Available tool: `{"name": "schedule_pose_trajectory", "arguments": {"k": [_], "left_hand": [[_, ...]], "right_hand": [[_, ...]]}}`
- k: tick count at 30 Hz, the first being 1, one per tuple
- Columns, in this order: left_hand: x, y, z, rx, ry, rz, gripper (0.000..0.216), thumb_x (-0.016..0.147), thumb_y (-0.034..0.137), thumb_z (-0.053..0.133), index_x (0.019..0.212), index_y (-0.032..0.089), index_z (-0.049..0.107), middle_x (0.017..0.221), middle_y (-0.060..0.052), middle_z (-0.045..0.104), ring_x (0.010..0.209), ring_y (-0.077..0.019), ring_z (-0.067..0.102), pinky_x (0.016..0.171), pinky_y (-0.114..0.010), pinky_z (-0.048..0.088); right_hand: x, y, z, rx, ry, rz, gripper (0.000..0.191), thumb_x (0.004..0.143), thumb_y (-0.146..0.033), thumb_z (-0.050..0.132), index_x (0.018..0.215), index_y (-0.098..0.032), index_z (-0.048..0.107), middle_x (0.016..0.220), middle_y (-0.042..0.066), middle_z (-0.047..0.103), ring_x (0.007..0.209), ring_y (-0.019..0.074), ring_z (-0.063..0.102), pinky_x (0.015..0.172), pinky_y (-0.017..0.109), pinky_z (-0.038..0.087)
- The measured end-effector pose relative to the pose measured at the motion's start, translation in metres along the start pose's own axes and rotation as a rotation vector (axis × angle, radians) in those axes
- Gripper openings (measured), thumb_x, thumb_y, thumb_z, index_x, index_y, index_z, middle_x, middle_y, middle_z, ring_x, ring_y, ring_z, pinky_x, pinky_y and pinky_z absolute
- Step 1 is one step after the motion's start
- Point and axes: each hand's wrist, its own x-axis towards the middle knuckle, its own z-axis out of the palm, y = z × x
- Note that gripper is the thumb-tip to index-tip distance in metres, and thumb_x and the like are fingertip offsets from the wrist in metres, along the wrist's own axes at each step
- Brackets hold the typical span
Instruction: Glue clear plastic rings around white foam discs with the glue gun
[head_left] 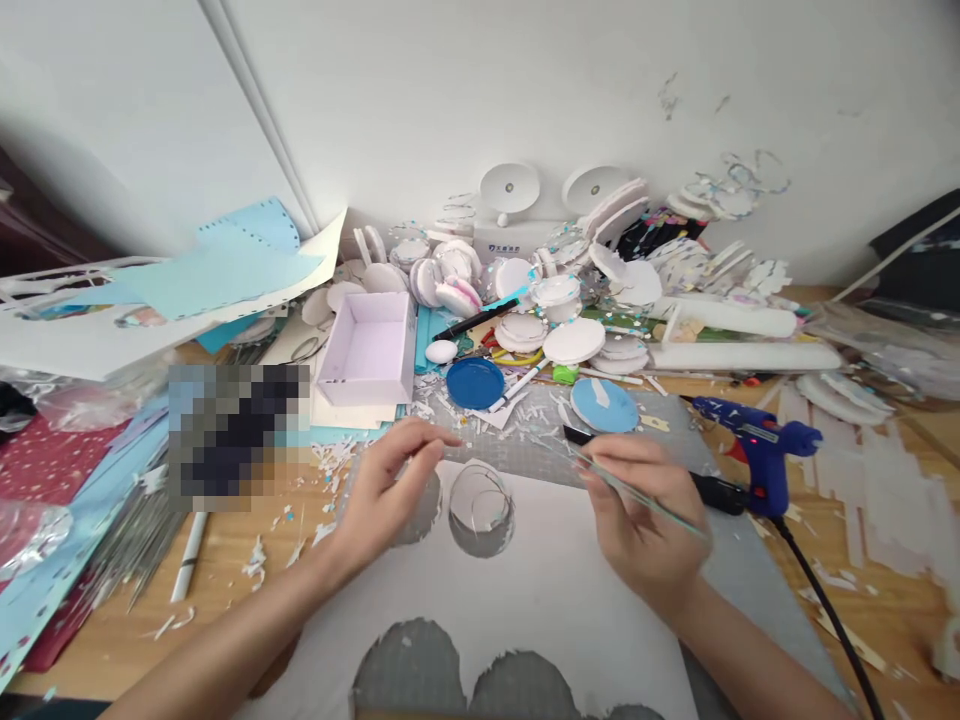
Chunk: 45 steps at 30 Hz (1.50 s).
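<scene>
My left hand (401, 480) hovers over a white sheet (555, 560), its thumb and fingers a little bent and apart, with nothing visible between them. Beside it, a round hole (484, 540) in the sheet holds a thin curled ring, perhaps a paper offcut. My right hand (649, 505) is closed around a slim, pale green-edged tool (637, 490), blurred, its exact kind unclear. By those fingertips is a dark blade-like piece (577, 435); whether it belongs to the tool cannot be told. Larger cut-outs (409, 670) along the sheet's near edge show the grey cutting mat (742, 570).
A blue glue gun (765, 450) stands at right, its cable running forward. Behind are a lilac box (367, 350), a blue lid (475, 383), a light-blue disc (604, 404) and piled white foam discs (574, 341). Paper scraps litter the table; wires (142, 540) and a marker (189, 555) lie left.
</scene>
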Motion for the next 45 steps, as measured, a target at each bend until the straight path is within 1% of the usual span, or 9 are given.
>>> {"name": "schedule_pose_trajectory", "arguments": {"k": [3,6,8,11,16,19,25,30,45], "left_hand": [[0.008,-0.024,0.001,0.062,-0.049,-0.073,0.024,0.091,0.024,0.046,0.089,0.015,0.068,0.088,-0.006,0.064,0.081,-0.0182,0.059,0.073,-0.028,0.044],[0.009,-0.036,0.004,0.139,-0.182,-0.018,0.023,0.092,0.026,0.048,0.096,0.016,0.068,0.091,-0.006,0.064,0.084,-0.0183,0.059,0.076,-0.029,0.045],[0.009,-0.038,0.005,0.182,-0.256,0.055,0.021,0.093,0.026,0.049,0.100,0.017,0.067,0.095,-0.006,0.064,0.089,-0.0183,0.059,0.081,-0.030,0.044],[0.007,-0.039,0.004,0.242,-0.314,0.133,0.019,0.091,0.024,0.054,0.105,0.018,0.066,0.099,-0.006,0.063,0.095,-0.0185,0.057,0.086,-0.031,0.043],[0.004,-0.038,0.006,0.304,-0.328,0.150,0.019,0.085,0.025,0.065,0.103,0.019,0.065,0.099,-0.005,0.062,0.094,-0.0204,0.054,0.085,-0.033,0.043],[0.000,-0.036,0.008,0.234,-0.333,0.087,0.015,0.084,0.023,0.065,0.099,0.020,0.063,0.096,-0.003,0.062,0.092,-0.0193,0.053,0.083,-0.033,0.042],[-0.007,-0.024,0.011,-0.284,-0.359,-0.237,0.013,0.087,0.027,0.060,0.092,0.019,0.051,0.086,0.000,0.053,0.074,-0.0118,0.050,0.064,-0.024,0.042],[-0.007,-0.016,0.015,-0.539,-0.425,-0.380,0.020,0.083,0.024,0.066,0.089,0.016,0.048,0.081,0.001,0.052,0.067,-0.0078,0.044,0.056,-0.018,0.037],[-0.007,-0.012,0.015,-0.645,-0.474,-0.424,0.023,0.081,0.025,0.068,0.088,0.016,0.048,0.078,0.001,0.050,0.062,-0.0073,0.041,0.046,-0.015,0.035]], "right_hand": [[-0.010,0.012,0.008,0.153,0.018,0.282,0.016,0.083,-0.008,0.059,0.091,-0.022,0.058,0.093,0.006,0.060,0.089,0.0196,0.062,0.070,0.035,0.054],[-0.013,0.012,0.012,0.322,0.024,0.548,0.006,0.088,-0.017,0.056,0.086,-0.022,0.055,0.091,0.003,0.059,0.078,0.0153,0.064,0.066,0.031,0.054],[-0.013,0.009,0.013,0.387,0.033,0.666,0.004,0.090,-0.020,0.055,0.086,-0.021,0.054,0.090,0.002,0.057,0.069,0.0113,0.063,0.064,0.028,0.054],[-0.012,0.006,0.015,0.440,0.008,0.746,0.006,0.090,-0.022,0.055,0.085,-0.021,0.055,0.089,0.000,0.056,0.066,0.0091,0.062,0.063,0.026,0.054],[-0.012,0.003,0.019,0.497,-0.047,0.729,0.007,0.092,-0.020,0.053,0.085,-0.020,0.053,0.088,0.000,0.056,0.068,0.0082,0.062,0.065,0.025,0.053],[-0.013,-0.002,0.019,0.524,-0.069,0.698,0.010,0.093,-0.017,0.051,0.084,-0.021,0.050,0.087,-0.001,0.057,0.069,0.0074,0.060,0.067,0.024,0.051],[-0.013,-0.010,0.015,0.557,-0.074,0.647,0.011,0.094,-0.015,0.049,0.085,-0.021,0.048,0.085,-0.002,0.058,0.068,0.0076,0.060,0.066,0.025,0.050],[-0.013,-0.011,0.014,0.560,-0.068,0.620,0.010,0.093,-0.013,0.049,0.087,-0.021,0.050,0.085,-0.002,0.058,0.068,0.0079,0.060,0.066,0.026,0.050],[-0.014,-0.015,0.013,0.501,-0.125,0.593,0.013,0.091,-0.011,0.050,0.086,-0.022,0.053,0.079,-0.002,0.056,0.075,0.0104,0.061,0.067,0.027,0.051]]}}
